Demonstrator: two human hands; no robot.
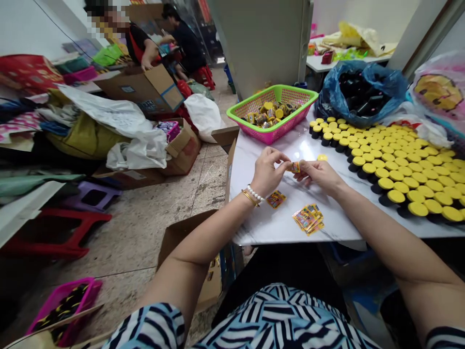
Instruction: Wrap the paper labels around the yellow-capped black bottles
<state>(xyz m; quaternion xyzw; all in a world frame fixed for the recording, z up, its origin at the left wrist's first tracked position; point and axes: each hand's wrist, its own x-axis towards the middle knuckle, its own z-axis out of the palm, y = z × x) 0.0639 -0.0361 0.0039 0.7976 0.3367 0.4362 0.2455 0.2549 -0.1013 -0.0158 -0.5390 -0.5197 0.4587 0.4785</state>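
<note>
Printed label [295, 167], small and orange-yellow, sits pinched between the fingertips of the left hand [267, 172] and the right hand [317, 177], both hands closed lightly on it and hovering over the middle of the glossy, white-veined tabletop [334, 223]. A pearl bracelet [255, 193] and a thin gold bangle [250, 198] circle the left wrist. Just below the left hand lies a loose glossy label [276, 199], and toward the near edge, right of it, a fanned stack of labels [308, 218] sits apart from both hands. A single round yellow cap [321, 157] lies just beyond the right fingers. Along the right side, dense rows of black jars with yellow lids [399, 177] stand upright, packed close, and run to the right edge. At the far left corner, a plastic basket [261, 135] with a green rim and pink mesh walls holds a heap of small gold and yellow cylinders [267, 116]. Beyond the rows, a crumpled blue plastic bag [361, 92] bulges with dark objects, its thin surface wrinkled and shiny
</note>
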